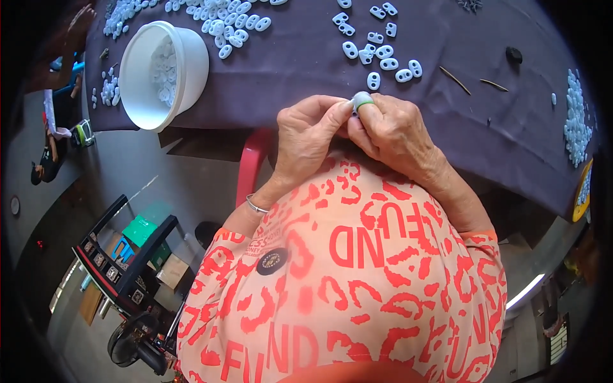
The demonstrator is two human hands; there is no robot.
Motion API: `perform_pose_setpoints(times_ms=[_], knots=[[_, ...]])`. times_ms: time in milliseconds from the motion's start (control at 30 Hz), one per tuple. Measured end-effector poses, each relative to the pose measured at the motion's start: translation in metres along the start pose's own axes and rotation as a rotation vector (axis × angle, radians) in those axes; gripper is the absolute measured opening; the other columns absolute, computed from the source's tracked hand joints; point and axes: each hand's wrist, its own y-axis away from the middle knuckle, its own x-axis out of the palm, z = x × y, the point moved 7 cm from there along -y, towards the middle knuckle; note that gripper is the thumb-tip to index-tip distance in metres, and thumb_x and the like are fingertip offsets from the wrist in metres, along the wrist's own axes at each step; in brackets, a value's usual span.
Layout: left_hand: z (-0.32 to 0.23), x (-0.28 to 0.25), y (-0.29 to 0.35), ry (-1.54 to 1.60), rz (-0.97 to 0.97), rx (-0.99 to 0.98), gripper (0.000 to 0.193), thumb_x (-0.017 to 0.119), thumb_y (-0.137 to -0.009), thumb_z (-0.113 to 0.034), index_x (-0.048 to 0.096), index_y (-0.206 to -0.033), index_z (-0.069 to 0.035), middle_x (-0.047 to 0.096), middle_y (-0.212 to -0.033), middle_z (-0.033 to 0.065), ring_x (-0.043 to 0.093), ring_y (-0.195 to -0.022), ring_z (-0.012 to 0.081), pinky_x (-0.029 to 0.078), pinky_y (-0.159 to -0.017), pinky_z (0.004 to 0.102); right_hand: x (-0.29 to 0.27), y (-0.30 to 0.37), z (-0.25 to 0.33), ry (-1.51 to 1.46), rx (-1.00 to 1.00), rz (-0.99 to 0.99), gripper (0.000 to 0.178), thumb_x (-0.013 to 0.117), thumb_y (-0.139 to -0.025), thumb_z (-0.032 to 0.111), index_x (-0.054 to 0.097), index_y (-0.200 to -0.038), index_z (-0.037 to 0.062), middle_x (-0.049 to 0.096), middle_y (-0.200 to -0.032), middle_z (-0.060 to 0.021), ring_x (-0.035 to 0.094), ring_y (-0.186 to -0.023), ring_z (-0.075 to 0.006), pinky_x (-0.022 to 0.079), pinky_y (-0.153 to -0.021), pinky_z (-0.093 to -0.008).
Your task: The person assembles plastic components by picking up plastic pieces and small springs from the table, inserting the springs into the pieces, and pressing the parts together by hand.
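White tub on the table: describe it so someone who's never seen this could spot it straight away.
Start at the dark tablecloth. From the person's left hand, follow the cloth's near edge leftward to the white tub. Unlike the small loose white pieces near it, it is a large, round, open container.

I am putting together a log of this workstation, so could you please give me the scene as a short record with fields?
Left hand: thumb and fingers pinched at a small white piece, mostly hidden
Right hand: fingers curled, meeting the left at that piece; one finger wears a white covering with a green band
Surface: dark cloth
Left side: white tub with white pieces inside
Ahead: loose two-holed white pieces
Right side: two thin brown sticks, a dark lump, a heap of small white pieces
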Motion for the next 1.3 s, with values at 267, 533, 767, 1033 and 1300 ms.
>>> perform_pose_setpoints(times_ms=[267, 533, 767, 1033, 1300], knots=[[0.004, -0.002, 0.001, 0.039, 0.007, -0.014, 0.014, 0.061, -0.086, -0.01, 0.064, -0.093, 0.002, 0.065, -0.081, 0.0031, 0.059, -0.072, 0.0061, 0.048, -0.065, 0.0188, 0.003, 0.003, 0.002, -0.005, -0.017, -0.012, 0.014, 0.059, -0.077, 0.01, 0.05, -0.072, 0.0005, 0.049, -0.062, -0.0102, 0.052, -0.053, -0.0249, 0.044, -0.048, -0.0337], [0.005, -0.002, 0.0, 0.068, -0.004, -0.03, 0.015, 0.059, -0.087, -0.01, 0.063, -0.092, 0.003, 0.065, -0.08, 0.0053, 0.06, -0.07, 0.008, 0.05, -0.064, 0.02, 0.001, 0.001, -0.001, -0.06, -0.004, -0.016, 0.014, 0.06, -0.077, 0.009, 0.05, -0.072, 0.0003, 0.049, -0.062, -0.0101, 0.052, -0.053, -0.0247, 0.043, -0.048, -0.034], [0.003, -0.001, 0.002, 0.022, -0.01, 0.008, 0.017, 0.058, -0.087, -0.011, 0.062, -0.09, 0.005, 0.065, -0.079, 0.0073, 0.061, -0.069, 0.0093, 0.051, -0.062, 0.0208, 0.001, 0.003, 0.003, -0.009, -0.05, -0.015, 0.015, 0.06, -0.077, 0.009, 0.049, -0.071, 0.0005, 0.048, -0.061, -0.0099, 0.051, -0.051, -0.0245, 0.042, -0.046, -0.034], [0.006, -0.001, 0.0, 0.081, -0.006, -0.039, 0.018, 0.057, -0.088, -0.011, 0.061, -0.092, 0.006, 0.065, -0.08, 0.0081, 0.062, -0.069, 0.0099, 0.052, -0.064, 0.0215, 0.001, 0.002, 0.001, -0.047, 0.005, -0.041, 0.014, 0.059, -0.077, 0.008, 0.049, -0.071, 0.0007, 0.048, -0.061, -0.0101, 0.052, -0.052, -0.0246, 0.043, -0.047, -0.0338], [0.007, -0.005, -0.002, 0.136, 0.028, -0.077, 0.019, 0.056, -0.089, -0.014, 0.061, -0.091, 0.004, 0.065, -0.081, 0.008, 0.062, -0.07, 0.0116, 0.052, -0.064, 0.0229, -0.019, 0.001, -0.008, -0.315, 0.069, -0.063, 0.017, 0.062, -0.075, 0.004, 0.057, -0.089, -0.0038, 0.053, -0.064, -0.0099, 0.054, -0.051, -0.0204, 0.043, -0.048, -0.0288]])
